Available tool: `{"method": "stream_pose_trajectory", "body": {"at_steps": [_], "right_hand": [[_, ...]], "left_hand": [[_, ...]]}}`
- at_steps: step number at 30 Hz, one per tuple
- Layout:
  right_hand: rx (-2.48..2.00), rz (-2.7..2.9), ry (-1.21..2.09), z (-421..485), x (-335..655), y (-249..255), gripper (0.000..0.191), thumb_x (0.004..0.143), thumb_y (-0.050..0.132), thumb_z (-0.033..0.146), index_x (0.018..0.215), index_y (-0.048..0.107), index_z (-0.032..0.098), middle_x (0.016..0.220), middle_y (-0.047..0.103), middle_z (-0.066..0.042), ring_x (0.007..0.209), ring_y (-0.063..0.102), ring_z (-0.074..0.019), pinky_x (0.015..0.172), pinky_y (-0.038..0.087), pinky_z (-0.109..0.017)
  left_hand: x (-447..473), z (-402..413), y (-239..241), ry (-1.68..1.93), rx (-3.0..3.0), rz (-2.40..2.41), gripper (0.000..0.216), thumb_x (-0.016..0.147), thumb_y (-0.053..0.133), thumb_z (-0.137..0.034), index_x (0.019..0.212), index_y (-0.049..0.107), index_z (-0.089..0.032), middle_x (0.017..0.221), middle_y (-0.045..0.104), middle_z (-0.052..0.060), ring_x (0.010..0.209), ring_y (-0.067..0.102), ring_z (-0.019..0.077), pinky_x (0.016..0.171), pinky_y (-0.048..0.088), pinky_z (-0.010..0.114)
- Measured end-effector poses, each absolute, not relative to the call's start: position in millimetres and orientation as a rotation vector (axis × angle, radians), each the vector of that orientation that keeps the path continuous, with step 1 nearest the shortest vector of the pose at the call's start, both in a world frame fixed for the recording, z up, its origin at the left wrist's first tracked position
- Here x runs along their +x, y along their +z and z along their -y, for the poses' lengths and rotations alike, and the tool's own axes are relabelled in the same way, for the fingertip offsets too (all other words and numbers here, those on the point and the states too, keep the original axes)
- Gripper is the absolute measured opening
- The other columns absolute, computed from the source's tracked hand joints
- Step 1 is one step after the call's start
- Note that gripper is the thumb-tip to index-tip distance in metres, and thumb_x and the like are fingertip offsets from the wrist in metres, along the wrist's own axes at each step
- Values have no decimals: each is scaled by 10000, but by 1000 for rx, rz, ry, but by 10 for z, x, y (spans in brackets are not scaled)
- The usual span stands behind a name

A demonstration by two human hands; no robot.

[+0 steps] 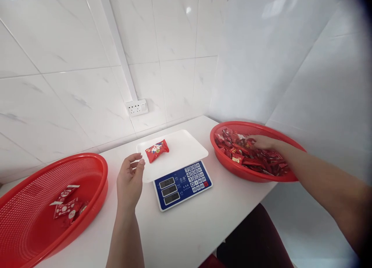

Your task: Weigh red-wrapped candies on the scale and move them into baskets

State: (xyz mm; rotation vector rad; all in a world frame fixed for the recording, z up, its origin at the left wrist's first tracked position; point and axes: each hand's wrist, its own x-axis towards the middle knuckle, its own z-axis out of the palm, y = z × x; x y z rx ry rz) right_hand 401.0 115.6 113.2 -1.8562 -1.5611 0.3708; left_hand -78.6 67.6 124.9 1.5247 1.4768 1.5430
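Observation:
One red snack packet (157,150) lies on the white pan (186,148) of a digital scale (183,185). My left hand (131,179) hovers at the pan's left edge, close to the packet, fingers loosely curled and apart from the thumb, holding nothing. On the right, my right hand (262,143) reaches into a red plastic basket (232,168) among many small red packets (247,153). Its fingertips are partly hidden by the packets, so what they grip, if anything, cannot be made out.
Another red basket (99,182) stands at the left with several red packets (68,208) inside. All of this rests on a white table (174,237) against a tiled wall (99,93). A power socket (137,108) is fixed to the wall behind the scale.

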Motion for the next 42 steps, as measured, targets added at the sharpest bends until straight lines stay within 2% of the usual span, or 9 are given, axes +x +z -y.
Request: {"method": "stream_pose_trajectory", "body": {"at_steps": [2,5,13,19,23,27,31,36,42], "right_hand": [[-1910,1491,578,-1105,4008,1256,142,621,652,52,669,655,185,560,627,13,456,530,-114,461,397,-237],[-1933,1308,739,-1088,3931,1424,127,682,604,167,803,623,201,509,595,21,384,474,-109,425,358,-251],[-1722,1170,938,-1255,3240,1792,309,692,608,174,992,542,209,643,630,15,587,610,-149,598,474,-281],[-1677,1607,931,-1408,2302,1858,333,686,644,207,1013,582,198,723,632,-4,574,551,-109,531,428,-217],[-1630,1984,912,-1486,1770,1724,372,688,657,266,1051,598,209,813,666,-32,599,564,-126,545,446,-241],[-1613,2204,929,-1565,1545,1552,654,750,619,434,1330,444,188,1038,673,-106,660,623,-162,619,496,-301],[-1655,2182,927,-1654,1566,1442,789,781,551,553,1441,284,213,1160,641,-144,666,645,-186,544,497,-314],[-1672,2132,846,-1672,1636,1449,670,792,540,556,1354,425,209,1119,660,-133,642,641,-184,564,499,-330],[-1566,1746,895,-1374,1670,1588,397,822,534,452,1136,584,214,973,690,-95,596,563,-136,464,428,-269]], "left_hand": [[-770,-671,1249,1528,1530,-1475,350,807,574,-502,1032,590,-235,1069,636,50,892,620,190,735,513,328],[-741,-657,1260,1487,1548,-1481,361,805,570,-510,1035,588,-232,1058,643,51,895,621,197,728,511,334],[-753,-633,1287,1513,1547,-1467,327,820,562,-483,1023,585,-228,1048,641,53,896,620,190,740,512,329],[-786,-605,1307,1549,1557,-1427,282,838,552,-430,1011,588,-212,1020,642,63,873,619,178,719,507,303],[-812,-580,1329,1570,1542,-1415,253,847,549,-401,1004,591,-208,1020,636,61,874,609,167,729,501,297],[-846,-566,1336,1621,1509,-1384,248,841,566,-390,1007,591,-208,1035,632,64,868,610,159,724,496,290],[-864,-551,1351,1654,1482,-1377,249,835,579,-397,1002,595,-213,1039,635,62,857,613,151,705,494,275],[-860,-532,1370,1642,1491,-1401,244,846,565,-393,1009,599,-215,1032,642,61,843,612,144,706,501,277],[-868,-513,1380,1683,1500,-1379,221,847,566,-378,988,604,-212,1025,643,60,841,612,143,704,503,279]]}}
